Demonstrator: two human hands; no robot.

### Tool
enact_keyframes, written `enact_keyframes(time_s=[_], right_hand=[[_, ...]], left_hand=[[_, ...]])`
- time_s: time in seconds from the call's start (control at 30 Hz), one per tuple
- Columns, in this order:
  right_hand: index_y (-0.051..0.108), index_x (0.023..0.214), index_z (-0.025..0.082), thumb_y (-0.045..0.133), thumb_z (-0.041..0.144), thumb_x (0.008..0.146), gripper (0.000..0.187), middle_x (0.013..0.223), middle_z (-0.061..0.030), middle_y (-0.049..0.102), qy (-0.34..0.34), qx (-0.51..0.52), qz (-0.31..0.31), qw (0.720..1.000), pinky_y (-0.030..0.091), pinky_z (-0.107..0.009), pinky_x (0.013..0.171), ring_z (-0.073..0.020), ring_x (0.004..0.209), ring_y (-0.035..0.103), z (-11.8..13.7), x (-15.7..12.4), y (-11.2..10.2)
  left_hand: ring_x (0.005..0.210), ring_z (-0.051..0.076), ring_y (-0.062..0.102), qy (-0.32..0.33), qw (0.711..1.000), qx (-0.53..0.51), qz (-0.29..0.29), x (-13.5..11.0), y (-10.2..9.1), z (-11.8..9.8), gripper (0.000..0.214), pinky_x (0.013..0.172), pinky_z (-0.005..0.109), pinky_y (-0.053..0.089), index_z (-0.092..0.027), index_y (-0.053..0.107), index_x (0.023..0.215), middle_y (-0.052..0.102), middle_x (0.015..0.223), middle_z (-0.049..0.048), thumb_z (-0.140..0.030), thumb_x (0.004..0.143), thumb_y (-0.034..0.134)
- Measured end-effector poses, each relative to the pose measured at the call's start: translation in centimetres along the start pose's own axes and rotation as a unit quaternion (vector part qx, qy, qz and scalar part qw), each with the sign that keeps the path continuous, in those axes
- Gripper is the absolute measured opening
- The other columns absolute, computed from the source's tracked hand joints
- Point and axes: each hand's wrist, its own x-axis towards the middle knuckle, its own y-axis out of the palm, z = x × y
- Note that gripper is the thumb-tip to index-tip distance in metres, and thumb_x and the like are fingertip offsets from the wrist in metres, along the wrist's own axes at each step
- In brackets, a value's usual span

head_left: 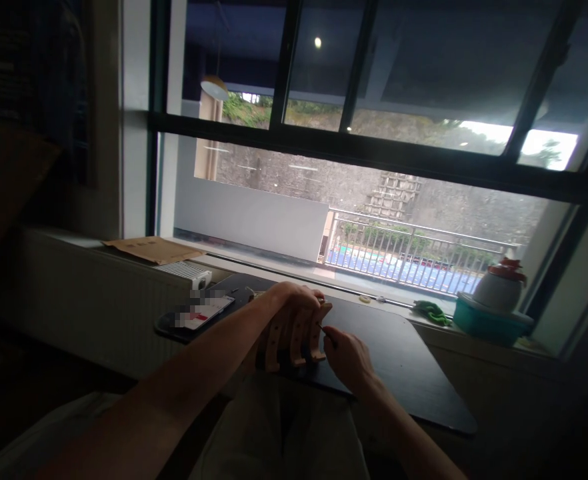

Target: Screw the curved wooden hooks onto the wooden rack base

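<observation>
My left hand is closed over the top of a small wooden frame made of several upright slotted pieces, which stands on a black board. My right hand is pinched shut on a thin dark tool whose tip touches the frame's right side. The board lies across my lap in front of a window sill.
A phone-like card with red print lies on the board's left end. On the sill are a brown envelope, a white box, a green cloth and a teal bowl with a white pot.
</observation>
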Motion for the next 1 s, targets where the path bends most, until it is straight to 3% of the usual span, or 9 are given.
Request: enact_keyframes(time_s=[0.23, 0.37, 0.6, 0.83, 1.0], right_hand=[[0.061, 0.111, 0.021, 0.045, 0.016, 0.085, 0.031, 0.087, -0.0112, 0.068, -0.011, -0.050, 0.036, 0.998, 0.044, -0.033, 0.072, -0.0224, 0.079, 0.065, 1.4, -0.4, 0.0], [0.061, 0.111, 0.024, 0.044, 0.020, 0.090, 0.028, 0.088, -0.0063, 0.068, 0.015, -0.004, 0.020, 1.000, 0.046, -0.032, 0.075, -0.0196, 0.084, 0.064, 0.5, 0.0, 0.6], [0.057, 0.110, 0.014, 0.054, 0.034, 0.089, 0.030, 0.107, -0.0062, 0.060, 0.037, 0.079, -0.001, 0.996, 0.052, -0.034, 0.072, -0.0162, 0.086, 0.060, -1.3, 1.0, 1.4], [0.065, 0.109, 0.025, 0.048, 0.021, 0.086, 0.029, 0.087, -0.0062, 0.070, 0.029, 0.043, 0.013, 0.999, 0.044, -0.031, 0.073, -0.0216, 0.083, 0.064, -0.2, 0.0, 0.3], [0.063, 0.114, 0.024, 0.049, 0.010, 0.080, 0.040, 0.085, -0.0097, 0.069, 0.026, 0.033, 0.026, 0.999, 0.041, -0.032, 0.072, -0.0232, 0.080, 0.064, 0.7, -0.4, 0.6]], left_hand=[[0.099, 0.023, 0.059, 0.005, 1.000, -0.006, -0.001, 0.4, 0.0, 0.1, 0.034, 0.081, 0.042, 0.051, -0.017, 0.051, 0.121, 0.055, 0.120, 0.0084, -0.029, 0.090, 0.056], [0.096, 0.022, 0.060, 0.010, 1.000, -0.012, 0.004, 0.7, 0.2, 0.4, 0.033, 0.079, 0.041, 0.052, -0.017, 0.051, 0.120, 0.056, 0.118, 0.0080, -0.029, 0.090, 0.055], [0.097, 0.022, 0.059, 0.020, 1.000, -0.005, -0.004, 0.5, 0.1, 0.3, 0.031, 0.080, 0.042, 0.052, -0.016, 0.052, 0.118, 0.056, 0.118, 0.0080, -0.029, 0.090, 0.055], [0.100, 0.023, 0.058, 0.014, 1.000, 0.007, -0.007, 0.5, 0.0, 0.3, 0.033, 0.082, 0.043, 0.051, -0.017, 0.051, 0.120, 0.054, 0.121, 0.0084, -0.029, 0.090, 0.056], [0.099, 0.023, 0.058, 0.012, 1.000, 0.003, 0.001, 0.4, 0.0, 0.2, 0.033, 0.081, 0.042, 0.051, -0.017, 0.051, 0.121, 0.054, 0.121, 0.0084, -0.029, 0.090, 0.055]])
